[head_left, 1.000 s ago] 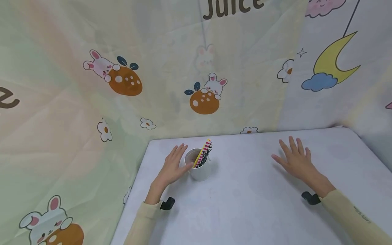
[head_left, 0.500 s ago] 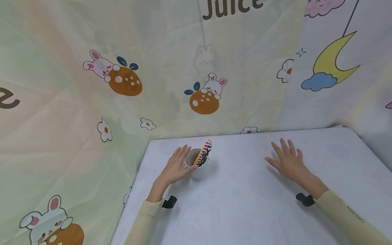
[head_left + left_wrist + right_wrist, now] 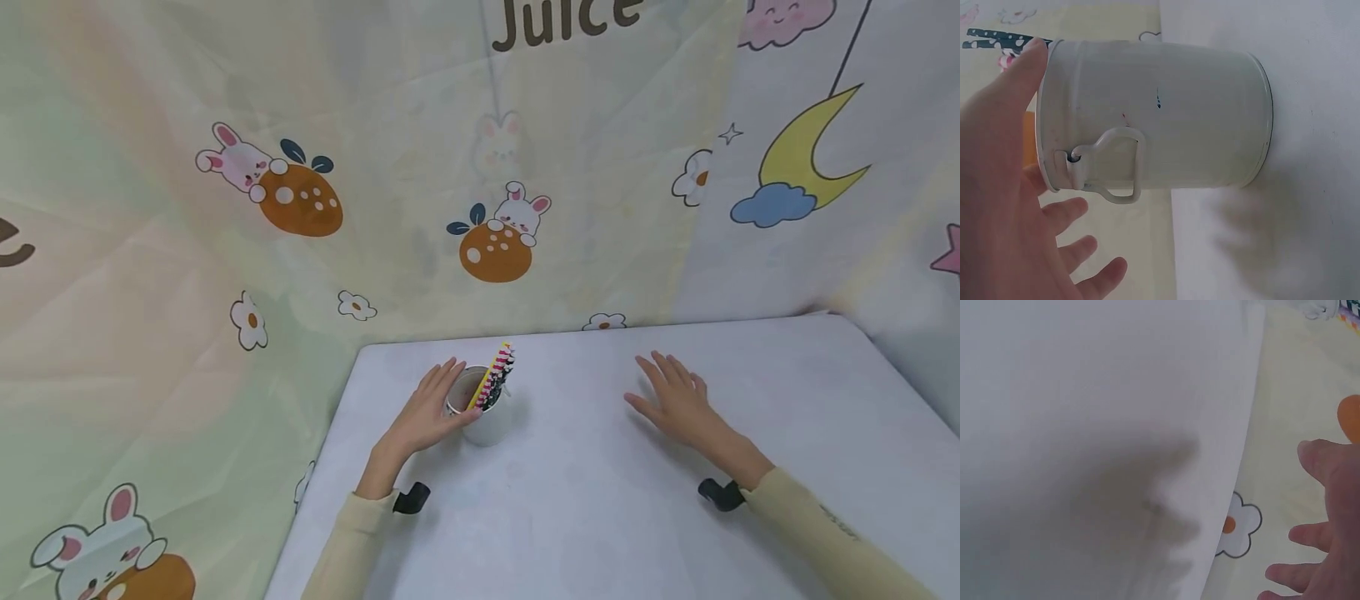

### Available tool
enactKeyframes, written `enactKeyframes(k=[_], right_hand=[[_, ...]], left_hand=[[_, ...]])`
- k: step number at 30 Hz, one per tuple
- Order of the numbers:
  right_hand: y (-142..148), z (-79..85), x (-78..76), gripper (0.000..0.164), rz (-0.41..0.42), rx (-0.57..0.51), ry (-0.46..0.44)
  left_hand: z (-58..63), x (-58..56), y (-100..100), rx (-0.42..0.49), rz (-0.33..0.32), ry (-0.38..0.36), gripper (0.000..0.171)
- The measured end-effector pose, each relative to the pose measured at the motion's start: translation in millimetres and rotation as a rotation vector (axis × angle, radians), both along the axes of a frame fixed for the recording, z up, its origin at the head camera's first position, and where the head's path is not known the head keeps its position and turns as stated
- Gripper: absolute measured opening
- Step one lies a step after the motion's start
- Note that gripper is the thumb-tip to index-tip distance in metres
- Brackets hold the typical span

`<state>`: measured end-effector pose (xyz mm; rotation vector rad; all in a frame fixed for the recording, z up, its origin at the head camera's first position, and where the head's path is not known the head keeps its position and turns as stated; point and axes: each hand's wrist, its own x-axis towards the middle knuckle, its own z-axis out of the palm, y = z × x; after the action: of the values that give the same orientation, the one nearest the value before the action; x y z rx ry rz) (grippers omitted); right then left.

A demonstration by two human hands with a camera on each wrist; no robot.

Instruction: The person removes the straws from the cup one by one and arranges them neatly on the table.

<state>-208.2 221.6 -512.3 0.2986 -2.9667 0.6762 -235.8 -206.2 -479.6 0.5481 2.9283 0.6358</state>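
A small white metal pail (image 3: 487,429) stands upright on the white table, with a wire loop handle (image 3: 1125,165) on its side in the left wrist view. Patterned sticks that look like pencils (image 3: 497,375), striped pink and black with a yellow one, lean out of it to the right. My left hand (image 3: 423,418) is at the pail's near left side, its thumb (image 3: 1032,62) right at the rim and the other fingers spread and relaxed. Farther right, my right hand (image 3: 678,408) hovers over the table with fingers extended, holding nothing.
The white table (image 3: 585,500) meets a printed cloth backdrop (image 3: 390,208) along its back edge. A black wrist mount (image 3: 412,498) sticks out at the left cuff, and another black mount (image 3: 722,495) at the right.
My left hand has moved slightly right to the pail's rim. My right hand has drifted left across the table, closer to the pail. The pail stays in place.
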Motion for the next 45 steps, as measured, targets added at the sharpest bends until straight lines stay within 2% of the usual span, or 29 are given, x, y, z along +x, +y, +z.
enactKeyframes(k=[6, 12, 18, 25, 30, 35, 45], right_hand=[[-13.8, 3.6, -7.1, 0.069, 0.017, -0.115, 0.045], [-29.9, 9.1, -12.7, 0.07, 0.038, -0.252, 0.021], [-50.2, 12.8, -15.2, 0.063, 0.052, -0.374, 0.018], [-75.0, 18.1, -17.8, 0.059, 0.055, -0.467, 0.025], [-91.5, 21.2, -18.6, 0.058, 0.07, -0.529, -0.015], [-109.6, 25.1, -20.1, 0.057, 0.052, -0.58, -0.066], [-142.4, 35.2, -19.7, 0.051, 0.086, -0.643, -0.077]], left_hand=[[0.4, -1.5, 1.1, 0.015, 0.003, -0.003, 0.095], [-0.5, -1.1, 1.8, 0.05, 0.018, -0.014, 0.096], [-3.2, 1.1, 0.8, 0.075, 0.043, -0.025, 0.097], [-5.4, 0.7, 1.1, 0.101, 0.047, -0.016, 0.095], [-5.7, -0.8, 1.7, 0.104, 0.044, -0.018, 0.095], [-6.3, -1.4, 0.9, 0.151, 0.027, -0.022, 0.095], [-6.2, -1.6, 2.5, 0.174, 0.043, -0.049, 0.096]])
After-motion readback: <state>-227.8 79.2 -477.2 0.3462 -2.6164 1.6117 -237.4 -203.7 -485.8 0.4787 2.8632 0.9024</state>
